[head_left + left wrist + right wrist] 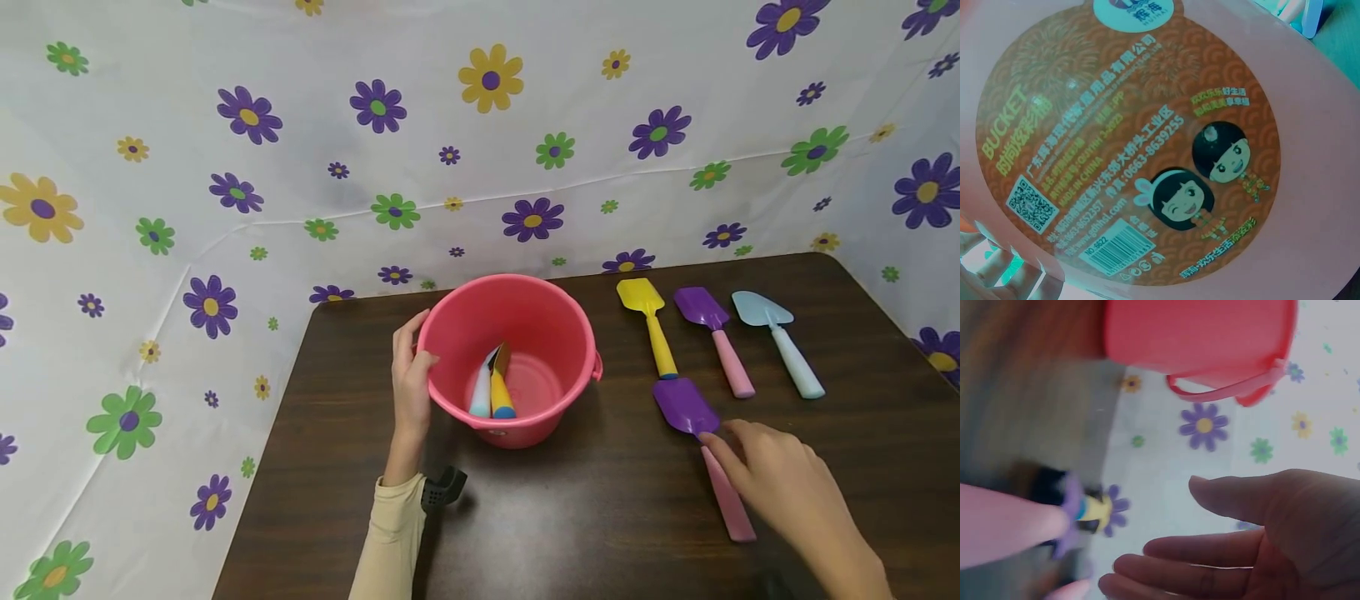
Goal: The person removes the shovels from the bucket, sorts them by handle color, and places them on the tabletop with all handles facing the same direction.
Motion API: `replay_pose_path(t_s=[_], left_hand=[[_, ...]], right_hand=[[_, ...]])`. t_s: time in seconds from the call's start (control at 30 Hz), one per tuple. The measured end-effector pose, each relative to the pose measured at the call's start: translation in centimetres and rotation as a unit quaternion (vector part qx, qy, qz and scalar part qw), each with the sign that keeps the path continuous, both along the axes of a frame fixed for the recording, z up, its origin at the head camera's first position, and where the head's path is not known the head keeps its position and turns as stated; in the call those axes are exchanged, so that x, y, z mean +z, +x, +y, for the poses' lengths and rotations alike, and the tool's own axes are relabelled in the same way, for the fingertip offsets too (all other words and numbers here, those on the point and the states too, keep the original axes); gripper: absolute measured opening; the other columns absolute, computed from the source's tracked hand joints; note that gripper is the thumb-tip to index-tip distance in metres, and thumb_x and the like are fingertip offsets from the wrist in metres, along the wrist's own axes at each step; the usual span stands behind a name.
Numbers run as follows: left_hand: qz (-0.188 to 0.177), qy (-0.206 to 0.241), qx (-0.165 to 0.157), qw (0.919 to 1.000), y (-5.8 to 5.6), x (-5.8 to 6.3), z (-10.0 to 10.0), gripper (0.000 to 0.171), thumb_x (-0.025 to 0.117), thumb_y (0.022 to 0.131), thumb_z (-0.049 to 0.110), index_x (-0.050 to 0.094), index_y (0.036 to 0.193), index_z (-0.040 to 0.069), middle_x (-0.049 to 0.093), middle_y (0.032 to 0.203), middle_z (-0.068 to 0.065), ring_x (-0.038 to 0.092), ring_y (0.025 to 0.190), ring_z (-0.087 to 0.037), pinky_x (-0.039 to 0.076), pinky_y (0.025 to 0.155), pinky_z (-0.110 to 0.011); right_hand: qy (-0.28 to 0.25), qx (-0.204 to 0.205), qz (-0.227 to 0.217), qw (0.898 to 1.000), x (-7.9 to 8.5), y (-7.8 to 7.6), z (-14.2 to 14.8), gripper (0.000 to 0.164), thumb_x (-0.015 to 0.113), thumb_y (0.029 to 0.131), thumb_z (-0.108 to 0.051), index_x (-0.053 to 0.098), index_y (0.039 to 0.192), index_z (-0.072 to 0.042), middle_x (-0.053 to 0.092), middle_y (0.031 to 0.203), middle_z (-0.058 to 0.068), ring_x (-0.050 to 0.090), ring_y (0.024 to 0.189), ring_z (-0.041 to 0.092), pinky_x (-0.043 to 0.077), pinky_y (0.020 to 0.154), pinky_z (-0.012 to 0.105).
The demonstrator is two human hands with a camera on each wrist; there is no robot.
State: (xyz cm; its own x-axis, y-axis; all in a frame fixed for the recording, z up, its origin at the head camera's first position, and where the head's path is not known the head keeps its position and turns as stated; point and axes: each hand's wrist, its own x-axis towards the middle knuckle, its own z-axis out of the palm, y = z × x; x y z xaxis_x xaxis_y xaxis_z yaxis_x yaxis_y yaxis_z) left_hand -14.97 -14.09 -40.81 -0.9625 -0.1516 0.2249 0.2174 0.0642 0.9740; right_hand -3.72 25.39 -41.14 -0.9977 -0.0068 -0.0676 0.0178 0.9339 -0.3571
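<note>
1. Fingers of the right hand [783, 471]: parted from the thumb, grasping nothing, as the right wrist view shows; placed by the neck of the near purple shovel [718, 479], but impossible to tell whether touching it.
2. Near purple shovel: lying on the table [540, 517], with purple blade toward the back and pink handle toward the front; to the right of the pink bucket [506, 312], well apart from it.
3. Fingers of the left hand [411, 387]: grasping the rim of the bucket on its left side, thumb over the edge.
4. Inside the bucket: pale-handled tool [481, 392] and yellow-handled tool [500, 392], side by side, blades partly hidden.
5. Behind the near purple shovel, in a row from left to right: yellow shovel [656, 337], with handle end just beside the purple blade, then far purple shovel [723, 350], then light-blue trowel [785, 346].
6. In judgement, work only partly done: two tools already in the bucket, four left outside, grasp on the near purple shovel not yet made.
7. Farther out, behind the table: flowered sheet [300, 192].
</note>
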Motion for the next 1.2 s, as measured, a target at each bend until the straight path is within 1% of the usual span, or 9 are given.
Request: replay_pose_path(t_s=[0.13,0.3,0.37,0.5,0.6,0.7,0.97,1.07,1.2], left_hand=[[0.000,0.000,0.002,1.0000,0.0,0.0,0.0,0.059,0.053,0.086,0.008,0.053,0.145,0.007,0.049,0.141,-0.008,0.052,0.121,-0.028,0.057,0.091,-0.036],[-0.002,0.001,-0.001,1.0000,0.0,0.0,0.1,0.059,0.053,0.086,0.008,0.053,0.145,0.007,0.048,0.141,-0.008,0.052,0.121,-0.028,0.057,0.093,-0.042],[-0.001,0.001,-0.001,1.0000,0.0,0.0,0.1,0.059,0.052,0.086,0.007,0.053,0.145,0.007,0.048,0.141,-0.008,0.052,0.121,-0.028,0.056,0.094,-0.043],[0.002,0.001,0.002,1.0000,0.0,0.0,0.0,0.059,0.052,0.086,0.007,0.053,0.145,0.007,0.048,0.141,-0.008,0.052,0.121,-0.028,0.057,0.093,-0.041],[0.003,0.002,0.002,1.0000,-0.1,0.0,0.0,0.059,0.052,0.086,0.007,0.053,0.145,0.006,0.048,0.141,-0.009,0.052,0.121,-0.028,0.056,0.093,-0.040],[0.004,0.000,0.001,1.0000,-0.1,-0.1,0.0,0.059,0.052,0.086,0.007,0.053,0.145,0.006,0.048,0.141,-0.009,0.052,0.121,-0.028,0.056,0.093,-0.040],[0.003,0.000,0.005,1.0000,-0.2,0.0,-0.1,0.060,0.053,0.085,0.007,0.053,0.145,0.006,0.049,0.140,-0.009,0.052,0.121,-0.028,0.057,0.092,-0.036],[0.000,-0.002,0.005,1.0000,-0.2,-0.1,-0.1,0.059,0.052,0.086,0.007,0.053,0.145,0.007,0.049,0.140,-0.009,0.052,0.121,-0.028,0.056,0.093,-0.040],[-0.002,-0.002,0.002,1.0000,-0.2,-0.1,0.0,0.059,0.053,0.086,0.007,0.053,0.145,0.007,0.048,0.141,-0.009,0.052,0.122,-0.028,0.055,0.097,-0.050]], right_hand=[[-0.009,0.014,0.052,0.999,1.5,-0.3,-0.9,0.043,0.074,0.095,-0.026,0.068,0.110,0.013,0.072,0.087,0.021,0.061,0.064,0.024,0.057,0.059,0.052],[-0.015,0.031,0.118,0.992,2.7,-0.4,-2.0,0.041,0.077,0.091,-0.025,0.070,0.110,0.011,0.073,0.094,0.025,0.070,0.072,0.036,0.058,0.063,0.055],[-0.017,0.034,0.137,0.990,3.1,-0.4,-2.3,0.039,0.078,0.090,-0.024,0.071,0.110,0.010,0.074,0.095,0.025,0.070,0.073,0.037,0.058,0.063,0.055],[-0.016,0.036,0.158,0.987,3.8,-0.4,-2.8,0.035,0.078,0.090,-0.022,0.071,0.110,0.006,0.074,0.089,0.019,0.062,0.062,0.023,0.056,0.054,0.039],[-0.018,0.038,0.177,0.983,4.4,-0.5,-3.0,0.032,0.079,0.089,-0.020,0.071,0.109,0.004,0.073,0.083,0.014,0.053,0.057,0.014,0.046,0.048,0.026],[-0.024,0.042,0.196,0.979,4.8,-0.6,-3.2,0.031,0.080,0.088,-0.018,0.072,0.108,0.004,0.073,0.084,0.015,0.053,0.057,0.013,0.044,0.047,0.022],[-0.041,0.061,0.254,0.964,6.1,-0.7,-4.0,0.029,0.082,0.084,-0.014,0.074,0.108,0.000,0.074,0.085,0.012,0.056,0.059,0.014,0.047,0.049,0.023],[-0.047,0.063,0.265,0.961,6.5,-0.8,-4.3,0.028,0.082,0.083,-0.013,0.074,0.107,0.000,0.074,0.084,0.012,0.058,0.060,0.015,0.048,0.049,0.024],[-0.053,0.065,0.271,0.959,7.0,-0.9,-4.7,0.029,0.083,0.082,-0.011,0.074,0.107,0.001,0.074,0.085,0.013,0.058,0.060,0.016,0.049,0.049,0.024]])
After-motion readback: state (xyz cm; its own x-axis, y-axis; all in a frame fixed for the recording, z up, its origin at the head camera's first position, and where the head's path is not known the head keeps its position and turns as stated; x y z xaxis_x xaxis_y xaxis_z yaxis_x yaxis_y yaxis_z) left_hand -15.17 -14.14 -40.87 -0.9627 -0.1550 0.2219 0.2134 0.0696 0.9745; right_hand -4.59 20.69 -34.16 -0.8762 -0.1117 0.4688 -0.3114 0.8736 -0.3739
